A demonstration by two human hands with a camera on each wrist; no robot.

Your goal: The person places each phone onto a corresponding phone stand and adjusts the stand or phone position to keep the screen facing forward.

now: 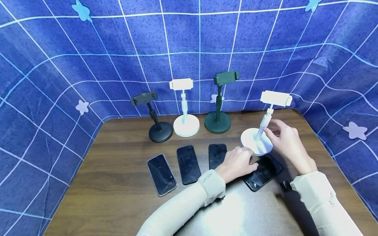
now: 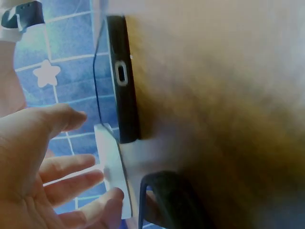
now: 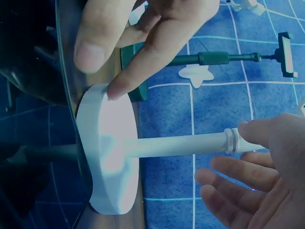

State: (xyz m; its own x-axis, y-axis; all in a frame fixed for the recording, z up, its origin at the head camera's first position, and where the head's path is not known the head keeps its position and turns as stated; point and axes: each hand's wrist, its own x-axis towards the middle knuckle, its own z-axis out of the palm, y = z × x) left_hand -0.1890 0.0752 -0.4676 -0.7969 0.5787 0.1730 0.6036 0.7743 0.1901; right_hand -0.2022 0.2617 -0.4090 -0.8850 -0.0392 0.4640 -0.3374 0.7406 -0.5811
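A white phone stand (image 1: 257, 141) stands at the right, its pole tilted and its clamp (image 1: 276, 98) on top. My right hand (image 1: 287, 142) holds the pole near its collar (image 3: 232, 140), thumb on one side and fingers on the other. My left hand (image 1: 239, 162) reaches to the front of the round base (image 3: 114, 152); one fingertip touches the base's rim in the right wrist view. Below the left hand lies a black phone (image 1: 260, 177), whose end with the charging port (image 2: 121, 74) shows in the left wrist view.
Further left stand a black phone stand (image 1: 160, 132), another white stand (image 1: 186, 127) and a dark green stand (image 1: 218, 123). Before them lie phones: one in a clear case (image 1: 161, 175), a middle one (image 1: 189, 165), and one (image 1: 217, 154) partly behind my left hand. A blue curtain (image 1: 183, 39) surrounds the wooden table (image 1: 97, 183).
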